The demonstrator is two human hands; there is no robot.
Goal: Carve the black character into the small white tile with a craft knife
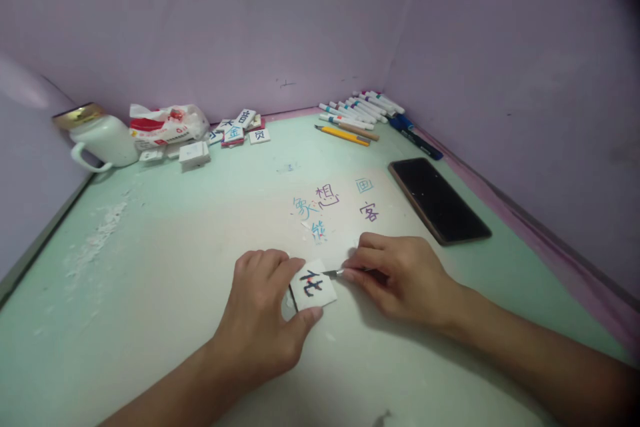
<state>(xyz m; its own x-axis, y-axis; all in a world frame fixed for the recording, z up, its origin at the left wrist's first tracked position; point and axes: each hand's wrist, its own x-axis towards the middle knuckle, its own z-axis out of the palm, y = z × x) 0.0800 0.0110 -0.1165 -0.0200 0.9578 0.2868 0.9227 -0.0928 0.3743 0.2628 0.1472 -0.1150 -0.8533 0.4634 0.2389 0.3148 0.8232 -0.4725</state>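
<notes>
Pinching a white square tile (313, 288) by its edges between thumb and fingers, the left hand (263, 313) held it at the lower centre of the frame, its dark character facing up. The right hand (400, 277) had its fingers closed around a slim metal-tipped knife (332, 273), the point at the tile's upper right edge; whether it cut in could not be told. Just above the hands, blue and purple characters (327, 195) were written on the pale table (175, 293). A dark phone (440, 200) lay at the right, and white markers (357, 110) lay near a yellow cutter (345, 135) towards the upper right. At the upper left, a white mug (113, 140) stood beside a red-and-white packet (167, 125). White crumbs (107, 230) were scattered at the left.
</notes>
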